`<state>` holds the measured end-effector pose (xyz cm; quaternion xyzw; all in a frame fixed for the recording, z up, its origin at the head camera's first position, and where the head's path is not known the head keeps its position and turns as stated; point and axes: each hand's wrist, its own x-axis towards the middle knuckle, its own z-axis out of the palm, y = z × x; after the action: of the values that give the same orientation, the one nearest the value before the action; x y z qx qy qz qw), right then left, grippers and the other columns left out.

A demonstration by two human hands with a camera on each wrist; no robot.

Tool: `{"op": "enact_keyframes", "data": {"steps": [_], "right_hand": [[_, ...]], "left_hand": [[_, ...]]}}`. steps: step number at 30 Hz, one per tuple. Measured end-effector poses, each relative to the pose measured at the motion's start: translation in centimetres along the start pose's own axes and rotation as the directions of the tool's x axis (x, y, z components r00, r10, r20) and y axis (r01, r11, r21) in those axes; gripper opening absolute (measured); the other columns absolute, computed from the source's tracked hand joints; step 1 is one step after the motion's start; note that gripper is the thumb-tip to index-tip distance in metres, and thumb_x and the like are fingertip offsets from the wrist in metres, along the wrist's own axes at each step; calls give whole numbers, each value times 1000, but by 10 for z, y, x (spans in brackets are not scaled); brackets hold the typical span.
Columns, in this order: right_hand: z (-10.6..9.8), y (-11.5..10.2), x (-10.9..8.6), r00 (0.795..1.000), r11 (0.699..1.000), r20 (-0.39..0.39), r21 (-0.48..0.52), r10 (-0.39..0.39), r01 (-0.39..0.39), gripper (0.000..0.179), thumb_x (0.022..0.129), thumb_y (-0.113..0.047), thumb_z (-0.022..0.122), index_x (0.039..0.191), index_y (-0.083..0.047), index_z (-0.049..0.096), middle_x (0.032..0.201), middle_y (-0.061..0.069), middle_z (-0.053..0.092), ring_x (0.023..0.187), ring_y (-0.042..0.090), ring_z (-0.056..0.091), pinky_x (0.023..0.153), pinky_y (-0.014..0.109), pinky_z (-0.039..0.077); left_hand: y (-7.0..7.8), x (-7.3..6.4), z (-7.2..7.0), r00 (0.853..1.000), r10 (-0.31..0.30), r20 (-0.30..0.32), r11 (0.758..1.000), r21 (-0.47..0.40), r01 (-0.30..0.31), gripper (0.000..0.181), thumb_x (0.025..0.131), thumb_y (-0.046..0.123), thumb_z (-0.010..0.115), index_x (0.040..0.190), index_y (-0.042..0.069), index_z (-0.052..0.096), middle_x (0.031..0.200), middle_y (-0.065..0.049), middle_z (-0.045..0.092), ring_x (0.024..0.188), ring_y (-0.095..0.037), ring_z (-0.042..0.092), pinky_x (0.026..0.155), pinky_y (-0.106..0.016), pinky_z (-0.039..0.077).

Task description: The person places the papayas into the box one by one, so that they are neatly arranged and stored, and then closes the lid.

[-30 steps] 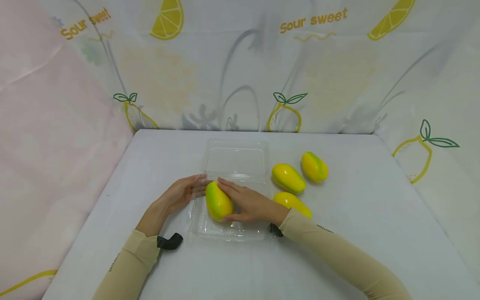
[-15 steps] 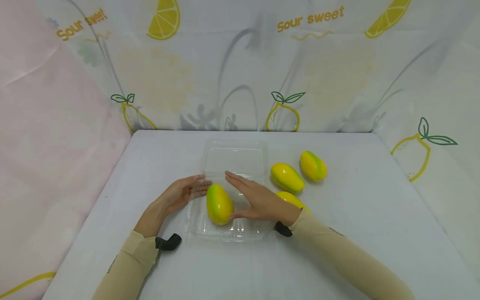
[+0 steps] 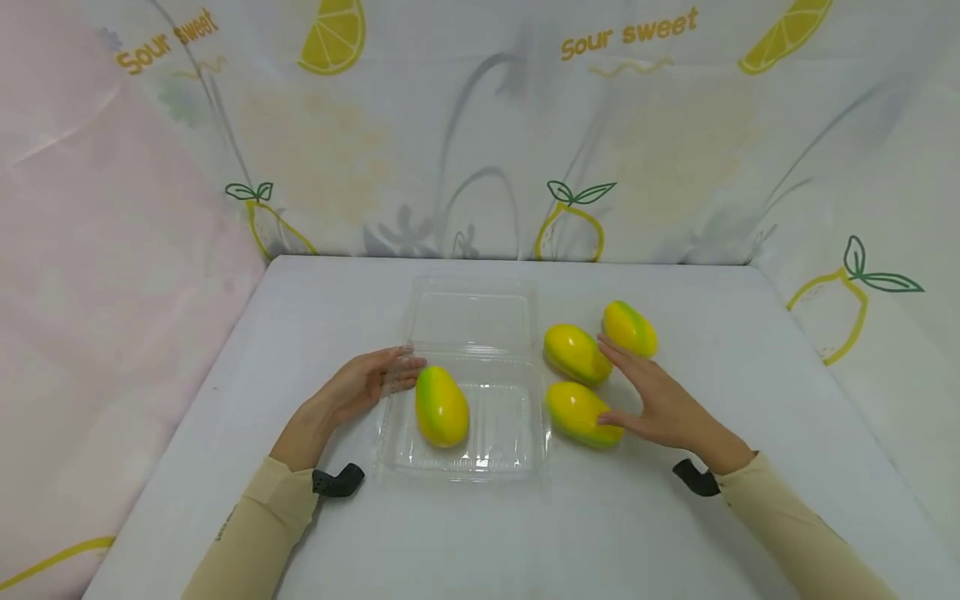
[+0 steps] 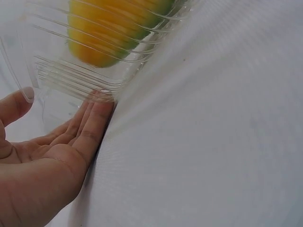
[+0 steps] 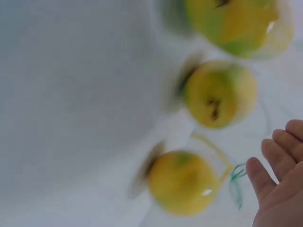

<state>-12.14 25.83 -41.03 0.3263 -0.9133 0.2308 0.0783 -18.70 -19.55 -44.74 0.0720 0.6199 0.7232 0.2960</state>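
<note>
A yellow-green mango [image 3: 442,407] lies in the left part of a clear plastic clamshell box [image 3: 502,417], whose lid is folded back. At the box's left side is my left hand [image 3: 365,385]. Its fairly straight fingers touch the ribbed wall in the left wrist view, while the thumb is at a plastic edge. To the right of the box, my right hand [image 3: 663,407] hovers with thumb and fingers spread, holding nothing. Its thumb overlaps the near mango [image 3: 581,414] and its fingertips the middle mango [image 3: 576,354]; whether they touch cannot be told. Farther back lies another mango [image 3: 630,328].
The flat open lid [image 3: 474,315] extends behind the box on the white table [image 3: 465,542]. A printed cloth backdrop [image 3: 420,125] rises at the table's back edge. Black wrist cameras, such as the left one [image 3: 339,481], sit low beside the sleeves.
My right hand has let go of the mango in the box and moved right, over the loose mangoes. My left hand has stayed at the box's left side.
</note>
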Motion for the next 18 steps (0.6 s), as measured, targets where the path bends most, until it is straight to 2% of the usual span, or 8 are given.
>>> {"op": "enact_keyframes", "data": {"steps": [3,5,8,13,15,18], "right_hand": [[0,21,-8,998,1000,-61,-25,6,-7,100,74,-33,85,151,-1,31,156,17,35,145,26,32,114,49,34],[-1,35,-7,996,999,-89,-26,20,-22,98,74,-30,85,150,2,32,155,21,35,144,33,33,111,56,34],[-4,54,-2,991,995,-89,1,100,-100,95,77,-26,84,150,3,30,156,23,30,144,41,29,111,63,29],[-8,75,7,960,957,34,82,277,-278,92,86,-27,76,155,-3,21,162,20,18,147,44,18,115,66,20],[-8,78,8,956,951,52,96,289,-293,89,88,-25,75,155,-4,20,161,21,18,145,45,21,113,65,23],[-10,80,8,962,957,18,101,272,-273,84,88,-19,73,153,-1,24,158,25,22,139,47,30,107,63,34]], "left_hand": [[1,0,0,1000,3,-7,1000,5,-3,54,108,26,35,149,-8,25,149,-25,42,117,-9,61,101,-29,51],[0,0,-1,1000,5,-9,1000,7,-5,53,108,25,35,149,-8,26,148,-25,43,116,-9,61,100,-29,52],[0,1,-1,1000,10,-2,1000,12,-10,53,108,25,35,149,-8,26,147,-23,45,116,-9,61,100,-29,52],[-1,1,-1,1000,10,-1,1000,-4,-10,54,108,26,36,149,-9,26,144,-20,49,116,-10,61,100,-29,52],[-1,1,-1,1000,10,-3,1000,-6,-10,54,108,26,36,148,-9,26,142,-18,52,117,-11,61,99,-29,52],[-1,1,-1,1000,12,-7,1000,-4,-12,54,108,26,36,148,-9,27,139,-16,54,116,-11,62,100,-29,52]]}}
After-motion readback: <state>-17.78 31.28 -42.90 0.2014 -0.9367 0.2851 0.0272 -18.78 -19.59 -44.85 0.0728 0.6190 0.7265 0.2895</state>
